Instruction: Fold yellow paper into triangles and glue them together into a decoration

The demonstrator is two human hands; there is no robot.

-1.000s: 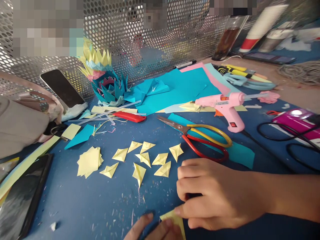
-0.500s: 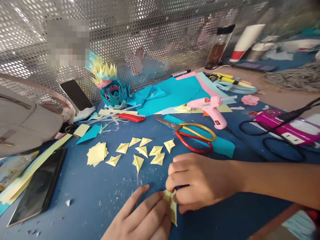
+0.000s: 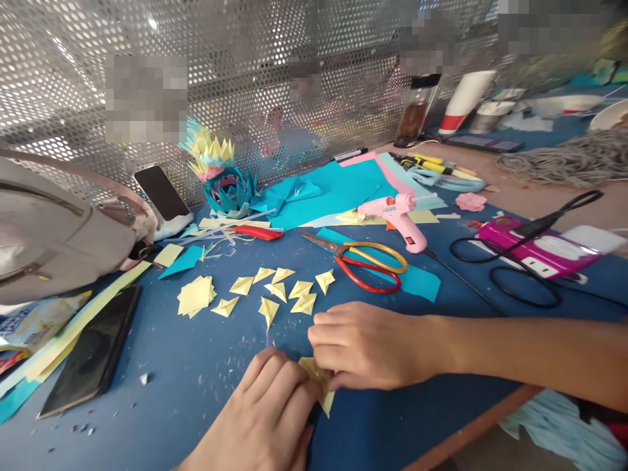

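Observation:
A yellow piece of paper, partly folded, lies near the table's front edge between my two hands. My left hand has its fingers curled and pressed together on the paper's left side. From the right, my right hand closes its bent fingers on the other side of it; the fingertips hide much of the paper. Just beyond are several small folded yellow paper pieces. To their left sits a stack of flat yellow paper squares. Scissors with one yellow and one red handle lie past my right hand.
A pink glue gun and blue paper sheets lie farther back, near a red cutter. Its cord runs toward a magenta power strip. At left are a dark phone and a bag. A folded-paper model stands by the mesh panel.
My left fingers, stretched out before, are now curled against the yellow paper. Both hands and the paper have shifted slightly. The view has turned a little to the right.

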